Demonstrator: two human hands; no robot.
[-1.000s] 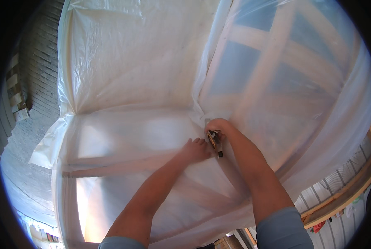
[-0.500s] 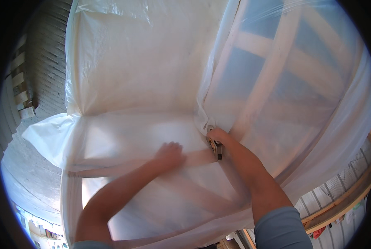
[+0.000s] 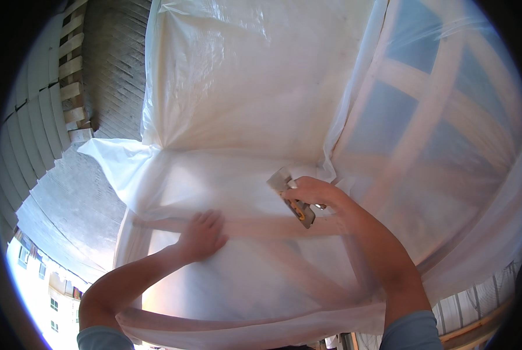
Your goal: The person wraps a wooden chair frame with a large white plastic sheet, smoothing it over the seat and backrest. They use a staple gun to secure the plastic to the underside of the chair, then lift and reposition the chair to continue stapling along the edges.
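My right hand (image 3: 312, 193) is closed round a metal staple gun (image 3: 293, 201), worn grey with a dark and yellow-orange middle. It is tilted and sits over translucent plastic sheeting (image 3: 237, 192); whether it touches the sheet I cannot tell. To its left, my left hand (image 3: 204, 238) lies flat on the sheeting with nothing in it, fingers pointing away from me. Under the hands a wooden rail (image 3: 261, 226) of the frame shows dimly through the plastic. A loose white flap of sheeting (image 3: 118, 160) sticks out at the left.
Wooden braces (image 3: 427, 116) show through the sheet on the right. At the far side stands a pale panel (image 3: 261, 87) covered in plastic. Ridged grey ground (image 3: 112, 76) and a stack of wooden pieces (image 3: 71, 70) lie at the left. A building (image 3: 54, 297) appears lower left.
My right hand has lifted the staple gun off the corner seam and turned it. My left hand has slid left and lies flat on the sheet. The view has shifted left.
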